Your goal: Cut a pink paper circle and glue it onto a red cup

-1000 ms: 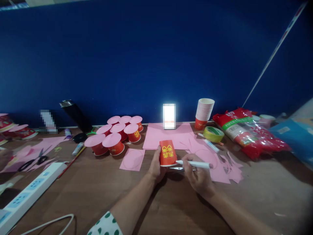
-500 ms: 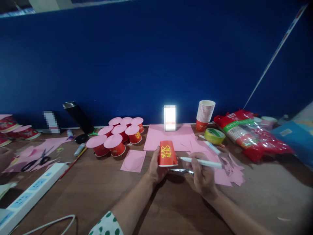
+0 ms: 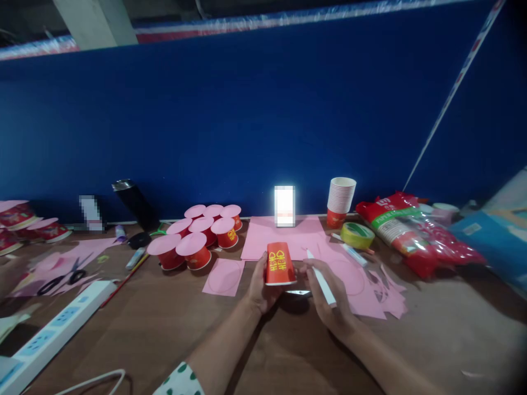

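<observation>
The red cup [image 3: 280, 264] is being held inverted just below the center of the frame, wide end facing down. The left hand [image 3: 260, 286] is clamping the cup; the right hand [image 3: 334, 299] is gripping the white marker [image 3: 323, 286], whose tip is pointing upward and left, clear of the cup. On the tabletop [image 3: 296, 354], pink-topped cups [image 3: 193, 249] are standing left of center, a cup stack [image 3: 341, 200] is standing right of center, and a power strip [image 3: 84, 300] is lying at lower left.
</observation>
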Demonstrator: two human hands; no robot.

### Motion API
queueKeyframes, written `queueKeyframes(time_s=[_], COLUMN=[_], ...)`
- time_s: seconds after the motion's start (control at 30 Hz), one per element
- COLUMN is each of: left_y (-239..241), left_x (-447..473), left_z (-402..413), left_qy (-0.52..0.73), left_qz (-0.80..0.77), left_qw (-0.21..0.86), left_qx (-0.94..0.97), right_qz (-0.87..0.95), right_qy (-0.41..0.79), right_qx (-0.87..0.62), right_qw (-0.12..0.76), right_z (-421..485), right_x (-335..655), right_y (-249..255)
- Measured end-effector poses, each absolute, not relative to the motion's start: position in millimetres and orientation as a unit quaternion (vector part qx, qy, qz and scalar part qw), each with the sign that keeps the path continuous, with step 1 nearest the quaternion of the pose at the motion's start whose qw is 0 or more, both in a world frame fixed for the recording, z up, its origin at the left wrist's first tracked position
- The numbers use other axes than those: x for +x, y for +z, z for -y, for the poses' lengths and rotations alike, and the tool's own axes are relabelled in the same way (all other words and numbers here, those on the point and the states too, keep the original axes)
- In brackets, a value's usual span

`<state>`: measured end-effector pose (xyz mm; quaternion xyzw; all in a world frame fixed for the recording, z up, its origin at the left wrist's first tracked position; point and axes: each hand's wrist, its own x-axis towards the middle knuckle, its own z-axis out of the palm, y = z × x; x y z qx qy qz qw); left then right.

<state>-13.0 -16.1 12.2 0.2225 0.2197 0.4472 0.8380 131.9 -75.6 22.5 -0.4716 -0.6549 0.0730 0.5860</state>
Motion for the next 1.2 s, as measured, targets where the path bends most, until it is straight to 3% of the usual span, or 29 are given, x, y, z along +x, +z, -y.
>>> queueKeyframes(time_s=[0.4, 1.2], left_y=[11, 7], left_x=[-14, -15], left_z=[14, 11], left_qy=[0.461, 0.452], left_qz=[-0.225, -0.196], left_qw=[0.838, 0.84], left_qx=[0.185, 0.226], right_qz=[0.688, 0.692], right_qy=[-0.015, -0.034], right_qx=[-0.508, -0.556], right_qw=[0.518, 0.459], right_z=[64, 59], right_x=[140, 138], right_y=[4, -8])
